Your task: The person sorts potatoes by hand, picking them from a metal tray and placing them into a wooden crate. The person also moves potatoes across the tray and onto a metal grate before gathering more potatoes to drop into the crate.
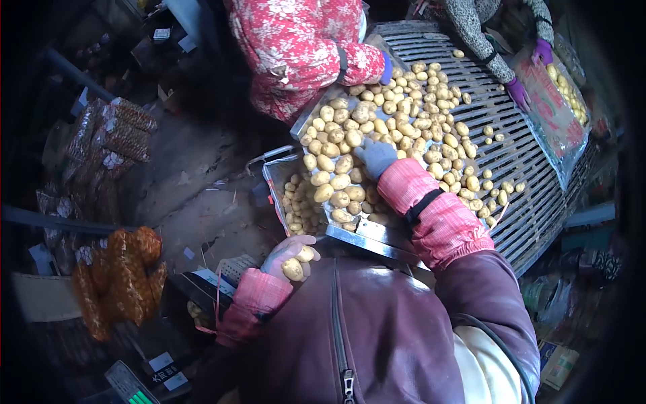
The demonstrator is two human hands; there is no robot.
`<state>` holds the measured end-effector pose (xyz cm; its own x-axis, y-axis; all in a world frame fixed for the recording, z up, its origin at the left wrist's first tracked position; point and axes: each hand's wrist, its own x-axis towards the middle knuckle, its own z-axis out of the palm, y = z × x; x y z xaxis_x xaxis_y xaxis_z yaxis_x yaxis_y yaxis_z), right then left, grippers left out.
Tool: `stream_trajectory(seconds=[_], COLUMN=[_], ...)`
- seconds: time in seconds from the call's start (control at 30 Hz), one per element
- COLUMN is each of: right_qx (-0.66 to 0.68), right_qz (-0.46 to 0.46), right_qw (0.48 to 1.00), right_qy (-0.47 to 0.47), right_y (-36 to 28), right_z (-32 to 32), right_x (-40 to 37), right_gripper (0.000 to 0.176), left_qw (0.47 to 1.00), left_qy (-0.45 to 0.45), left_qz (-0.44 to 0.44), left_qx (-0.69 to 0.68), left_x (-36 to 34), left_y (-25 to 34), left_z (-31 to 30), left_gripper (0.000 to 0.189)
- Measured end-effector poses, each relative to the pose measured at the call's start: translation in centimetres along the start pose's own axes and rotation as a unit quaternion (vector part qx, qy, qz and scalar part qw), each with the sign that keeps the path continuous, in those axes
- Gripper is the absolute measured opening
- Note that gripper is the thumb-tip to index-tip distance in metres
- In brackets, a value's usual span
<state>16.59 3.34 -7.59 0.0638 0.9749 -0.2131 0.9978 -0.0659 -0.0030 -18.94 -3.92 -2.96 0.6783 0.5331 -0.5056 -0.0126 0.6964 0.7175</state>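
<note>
My left hand (289, 259), in a pale glove, is closed around potatoes (293, 269) near the front of my jacket. Two of them show between its fingers. Across the sorting table, my right hand (377, 159) in a grey-blue glove lies on the potato pile (404, 121). Its fingers stretch out and touch potatoes, with none seen in its grip; the fingertips are partly hidden among them. Left of the metal chute, a crate (271, 185) holds more potatoes, below the table's level.
A slatted table (538, 172) spreads to the right. A co-worker in a red floral sleeve (296, 54) stands opposite; another's purple gloves (518, 94) hold a plastic bag (555, 128) of potatoes. Orange net sacks (121, 283) stand at left. A metal edge (370, 242) lies before me.
</note>
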Motion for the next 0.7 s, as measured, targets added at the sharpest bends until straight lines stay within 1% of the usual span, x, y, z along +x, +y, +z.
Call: stream_trajectory(seconds=[0.07,0.1,0.2,0.23,0.27,0.3,0.33,0.37,0.4,0.43,0.47,0.53,0.57,0.67,0.7], right_qx=[-0.009,0.013,0.136,0.171,0.196,0.392,0.572,0.629,0.593,0.482,0.357,0.256,0.168,0.047,0.118], right_qz=[0.023,0.029,0.018,0.022,-0.006,0.020,0.047,0.036,0.039,-0.014,-0.066,-0.072,-0.080,-0.065,-0.072], right_qw=[0.999,0.999,0.990,0.984,0.968,0.915,0.819,0.775,0.804,0.867,0.903,0.950,0.975,0.996,0.984], right_qy=[-0.032,-0.010,-0.010,0.045,0.157,0.091,0.019,0.036,0.026,0.129,0.228,0.161,0.119,-0.047,0.111], right_y=[0.1,0.3,1.5,2.1,2.6,2.6,2.4,1.6,0.7,-1.1,-3.2,-6.5,-8.3,-11.0,-10.9], right_z=[-0.5,-0.5,-1.3,-0.2,0.7,0.8,0.7,0.9,0.9,-0.2,-1.8,-4.0,-6.0,-6.7,-1.9], right_x=[-0.5,-0.7,-2.4,-2.6,-3.1,-2.7,-2.4,-2.6,-2.3,-2.5,-2.5,-0.5,0.3,6.1,9.3], right_gripper=[0.039,0.040,0.030,0.036,0.034,0.032,0.030,0.025,0.027,0.027,0.027,0.032,0.035,0.035,0.036], left_qw=[1.000,1.000,0.999,0.999,0.999,0.998,0.998,0.998,0.998,0.999,0.999,0.999,0.999,1.000,1.000], left_qy=[0.008,0.010,0.029,0.038,0.043,0.046,0.051,0.048,0.046,0.044,0.040,0.032,0.026,0.010,0.005], left_qz=[0.010,0.014,0.022,0.023,0.027,0.032,0.036,0.033,0.032,0.031,0.032,0.033,0.030,0.026,0.024], left_qx=[-0.009,-0.013,-0.012,-0.011,-0.006,-0.001,0.005,0.002,-0.001,-0.005,-0.005,-0.006,-0.003,-0.008,-0.019], left_x=[-0.2,-0.4,-0.9,-1.2,-1.3,-1.1,-1.3,-1.3,-1.2,-1.1,-1.0,-0.8,-1.1,-1.7,-2.0], left_y=[-0.2,-0.2,0.1,0.1,0.1,-0.1,0.0,-0.1,-0.2,-0.2,-0.2,-0.6,-0.6,-0.5,-0.7], left_z=[-0.5,-0.7,-1.1,-1.3,-1.5,-1.9,-2.2,-2.5,-2.8,-3.1,-3.2,-3.7,-3.8,-4.5,-4.9], left_gripper=[0.045,0.045,0.045,0.046,0.046,0.046,0.047,0.047,0.047,0.047,0.047,0.047,0.048,0.048,0.048])
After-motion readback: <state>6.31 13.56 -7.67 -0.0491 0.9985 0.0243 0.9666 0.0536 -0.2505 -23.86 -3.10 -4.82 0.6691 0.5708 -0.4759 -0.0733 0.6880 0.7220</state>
